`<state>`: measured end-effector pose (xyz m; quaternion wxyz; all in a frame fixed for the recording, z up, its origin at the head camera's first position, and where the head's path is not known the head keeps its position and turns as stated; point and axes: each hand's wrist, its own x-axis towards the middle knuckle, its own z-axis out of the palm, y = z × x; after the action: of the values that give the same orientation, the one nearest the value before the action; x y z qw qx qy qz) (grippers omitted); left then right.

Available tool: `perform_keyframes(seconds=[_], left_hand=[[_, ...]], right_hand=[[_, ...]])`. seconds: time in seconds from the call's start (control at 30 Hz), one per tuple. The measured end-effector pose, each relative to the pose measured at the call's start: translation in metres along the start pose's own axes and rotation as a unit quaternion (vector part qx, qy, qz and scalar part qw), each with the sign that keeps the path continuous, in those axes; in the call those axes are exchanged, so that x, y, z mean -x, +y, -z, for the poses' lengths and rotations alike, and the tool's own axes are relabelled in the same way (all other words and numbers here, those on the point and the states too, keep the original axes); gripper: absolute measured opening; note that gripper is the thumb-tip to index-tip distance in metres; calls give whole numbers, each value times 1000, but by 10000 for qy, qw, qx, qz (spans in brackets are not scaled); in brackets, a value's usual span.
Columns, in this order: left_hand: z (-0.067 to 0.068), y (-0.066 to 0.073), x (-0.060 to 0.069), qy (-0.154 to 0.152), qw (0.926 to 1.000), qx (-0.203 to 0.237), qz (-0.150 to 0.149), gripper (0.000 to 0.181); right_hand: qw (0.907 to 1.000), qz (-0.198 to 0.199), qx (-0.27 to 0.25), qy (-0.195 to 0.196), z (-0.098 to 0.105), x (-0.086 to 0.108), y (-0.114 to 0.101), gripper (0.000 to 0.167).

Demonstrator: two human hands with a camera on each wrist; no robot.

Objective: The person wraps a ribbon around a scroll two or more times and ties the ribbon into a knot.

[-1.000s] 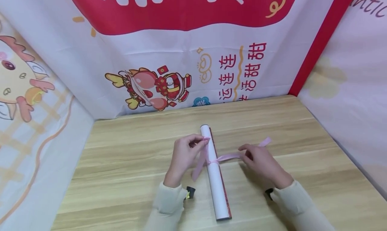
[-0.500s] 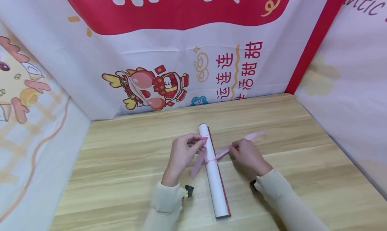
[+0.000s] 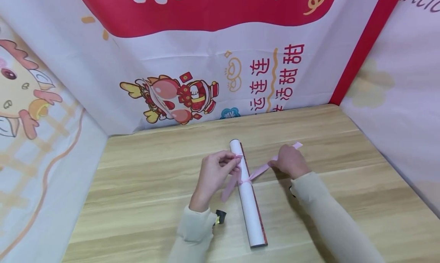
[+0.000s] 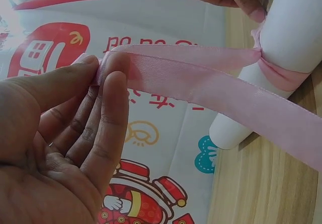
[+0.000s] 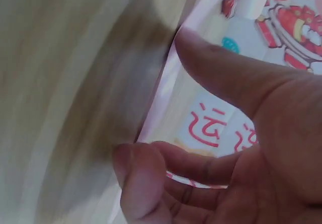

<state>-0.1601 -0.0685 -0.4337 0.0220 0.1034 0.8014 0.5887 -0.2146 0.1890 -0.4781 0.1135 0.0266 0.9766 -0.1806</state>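
A white rolled-up scroll [image 3: 252, 213] with a red strip along its right side lies lengthwise on the table. Pink ribbon [image 4: 216, 80] is tied round its middle, as the left wrist view shows close up. My left hand [image 3: 214, 175] pinches a folded loop of that ribbon between thumb and fingertips, just above the scroll's upper half, and a loose tail hangs below. To the right of the scroll, my right hand [image 3: 292, 161] holds the other ribbon end, its tip sticking out beyond. In the right wrist view the ribbon runs past the thumb into curled fingers [image 5: 143, 176].
The wood-grain table [image 3: 144, 194] meets a white printed cloth [image 3: 192, 45] with red lettering and cartoon figures at the back. More printed cloth hangs on the left and right sides. A small dark device with yellow [image 3: 220, 217] sits at the left cuff.
My right hand first moved left along the ribbon towards the scroll, then up and slightly away, drawing its end up and right. The left hand keeps its pinch on the loop.
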Motion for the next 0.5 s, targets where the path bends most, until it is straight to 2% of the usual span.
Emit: perform_keyframes(seconds=[0.1, 0.2, 0.3, 0.4, 0.47, 0.5], left_hand=[[-1, 2, 0, 35, 10000, -13, -17, 13], [-2, 2, -1, 10, 10000, 7, 14, 13], [0, 1, 0, -43, 10000, 29, 7, 14], [-1, 2, 0, -92, 9999, 7, 57, 14], [-1, 3, 0, -99, 9999, -14, 76, 14], [-1, 3, 0, -98, 9999, -10, 73, 14]], right_hand=[[9995, 201, 151, -198, 6, -4, 2, 33], [9985, 385, 238, -315, 7, -5, 0, 18], [9988, 470, 67, -112, 4, -6, -10, 16], [9958, 617, -546, 403, 2, -5, -22, 20], [9872, 804, -1231, 623, 2, -2, -34, 22], [9813, 953, -1579, 550, 2, -1, -40, 23]])
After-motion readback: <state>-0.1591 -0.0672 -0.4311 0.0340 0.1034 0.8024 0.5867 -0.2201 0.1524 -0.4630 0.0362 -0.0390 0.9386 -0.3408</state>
